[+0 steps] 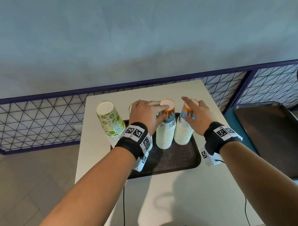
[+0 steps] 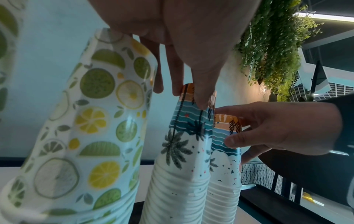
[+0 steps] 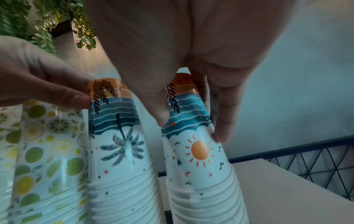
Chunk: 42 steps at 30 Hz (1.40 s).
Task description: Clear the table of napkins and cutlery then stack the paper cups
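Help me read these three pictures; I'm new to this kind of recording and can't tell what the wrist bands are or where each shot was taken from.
No machine here: a person works with bare hands, wearing a small camera on the head and one strapped to each wrist. The black bands with square patterns hold the wrist cameras.

The wide picture looks down from the head. A white table carries a dark tray, and on it stand stacks of upside-down paper cups: two lemon-and-lime stacks, the far-left one clearest, and two beach-print stacks.

The other two pictures look along each hand from below, so the cups loom large.

The left hand pinches the top of the left beach stack. The right hand grips the top of the right beach stack. No napkins or cutlery show.
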Tool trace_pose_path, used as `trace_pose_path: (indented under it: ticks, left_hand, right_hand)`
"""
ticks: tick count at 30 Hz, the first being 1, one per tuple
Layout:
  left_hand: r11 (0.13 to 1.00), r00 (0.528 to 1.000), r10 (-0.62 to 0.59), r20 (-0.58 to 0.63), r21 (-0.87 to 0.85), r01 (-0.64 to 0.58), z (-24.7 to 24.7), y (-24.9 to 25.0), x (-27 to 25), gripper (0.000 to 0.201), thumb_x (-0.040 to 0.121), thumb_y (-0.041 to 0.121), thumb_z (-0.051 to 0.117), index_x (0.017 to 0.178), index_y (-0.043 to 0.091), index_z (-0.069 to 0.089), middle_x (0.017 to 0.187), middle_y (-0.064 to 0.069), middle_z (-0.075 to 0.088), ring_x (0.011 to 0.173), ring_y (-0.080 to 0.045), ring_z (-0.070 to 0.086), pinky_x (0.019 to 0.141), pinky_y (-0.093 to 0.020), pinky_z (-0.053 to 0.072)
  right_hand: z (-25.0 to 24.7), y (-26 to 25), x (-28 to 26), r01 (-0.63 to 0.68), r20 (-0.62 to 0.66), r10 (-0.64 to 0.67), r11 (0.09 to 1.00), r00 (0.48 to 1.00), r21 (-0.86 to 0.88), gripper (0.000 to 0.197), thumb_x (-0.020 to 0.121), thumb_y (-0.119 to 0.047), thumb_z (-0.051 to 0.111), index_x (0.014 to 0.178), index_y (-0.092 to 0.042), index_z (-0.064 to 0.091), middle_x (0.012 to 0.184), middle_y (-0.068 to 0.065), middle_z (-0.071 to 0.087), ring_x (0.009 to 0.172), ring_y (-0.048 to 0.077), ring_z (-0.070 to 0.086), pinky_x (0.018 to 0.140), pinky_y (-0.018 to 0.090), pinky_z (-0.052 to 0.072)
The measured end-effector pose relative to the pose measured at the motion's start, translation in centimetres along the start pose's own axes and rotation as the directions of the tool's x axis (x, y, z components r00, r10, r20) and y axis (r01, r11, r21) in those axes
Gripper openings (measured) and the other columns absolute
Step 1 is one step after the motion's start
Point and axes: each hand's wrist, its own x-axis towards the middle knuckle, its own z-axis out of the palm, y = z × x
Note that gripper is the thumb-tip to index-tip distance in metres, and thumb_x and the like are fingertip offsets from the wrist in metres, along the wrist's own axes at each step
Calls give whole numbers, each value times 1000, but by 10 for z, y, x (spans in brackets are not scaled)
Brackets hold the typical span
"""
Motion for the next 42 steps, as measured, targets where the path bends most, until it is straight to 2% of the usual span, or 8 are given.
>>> trace_pose_path:
  ticks: [12,16,19,22,27,32,39,42]
  left_hand:
    - [999,999,-34,0,4,34,-3,5,-2,37,99,48,63,136,40,68,139,8,69,125,-24,60,116,-47,32]
    - [1000,1000,-19,20,5,19,-7,7,-2,49,97,48,66,144,38,59,146,5,64,134,-26,55,118,-49,33]
    - [998,998,-66,-4,22,66,-15,1,-5,70,93,51,69,156,34,43,156,-1,53,144,-29,45,121,-49,32]
    - [986,986,-166,-13,15,166,-25,-12,-9,77,91,48,72,158,30,39,163,-5,42,149,-31,37,121,-49,31]
    - [956,951,-294,96,32,292,-27,-31,-14,75,93,49,69,157,28,38,163,-9,38,147,-35,39,116,-50,40]
    - [958,949,-285,137,13,286,-20,-31,-16,71,100,52,59,161,28,31,160,-10,42,135,-32,56,103,-48,55]
    - [961,946,-277,166,55,271,-21,-32,-13,74,102,52,55,164,26,23,164,-11,37,139,-33,53,106,-46,53]
    - [957,940,-289,180,34,288,-22,-32,-15,83,99,57,58,166,29,16,168,-11,32,146,-34,46,111,-49,50]
  right_hand:
    - [1,3,-3,-13,19,13,1000,1000,-18,73,100,-19,61,158,-43,22,136,16,46,123,39,57,97,43,54]
    - [0,1,0,-18,26,19,1000,999,-14,74,99,-22,62,157,-44,21,136,15,46,122,39,57,96,43,54]
    - [-3,-1,0,-38,40,38,999,998,9,80,95,-26,67,156,-46,19,147,14,35,133,42,46,102,50,52]
    - [-8,-6,-1,-21,-1,21,999,1000,-33,86,91,-28,70,156,-46,16,159,10,20,141,43,32,106,53,47]
    - [-1,-5,7,-55,15,54,998,998,28,78,94,-16,66,156,-39,25,157,13,28,137,44,46,107,53,50]
    - [4,-5,7,-65,28,64,998,998,24,73,97,-15,62,157,-37,26,147,15,35,127,44,55,101,50,55]
    - [2,-8,7,-80,49,80,997,996,0,74,99,-19,61,159,-38,21,152,17,30,128,45,53,102,50,54]
    - [0,-10,5,-80,74,79,997,994,8,80,98,-21,62,159,-41,14,155,15,25,133,45,49,103,53,53]
